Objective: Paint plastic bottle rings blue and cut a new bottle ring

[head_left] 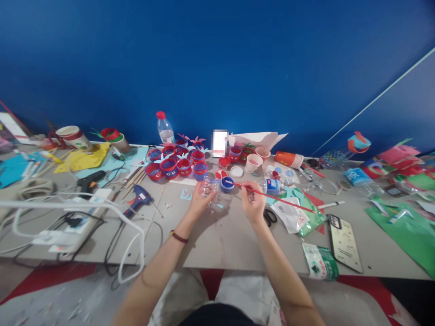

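My left hand (pixel 203 199) is closed around a clear plastic bottle piece (pixel 220 200), whose exact outline is hard to make out. Between the fingers of my right hand (pixel 253 199) is a paintbrush with a long red handle (pixel 285 202). Its tip is at a small pot of blue paint (pixel 227 184). Beside that pot are a red-and-white lid (pixel 221 174), a white lid (pixel 236 171) and a pot of red paint (pixel 224 163). Several painted red and blue cups (pixel 169 168), some with paper leaves and eyes, stand behind my left hand.
Left are a blue glue gun (pixel 138 199), a black glue gun (pixel 91 180) and a power strip (pixel 81 224) with looping white cables. Right are black scissors (pixel 269 218), a labelled bottle (pixel 272 186), a phone (pixel 345 243) and green paper (pixel 404 231). A blue wall (pixel 217 68) rises behind.
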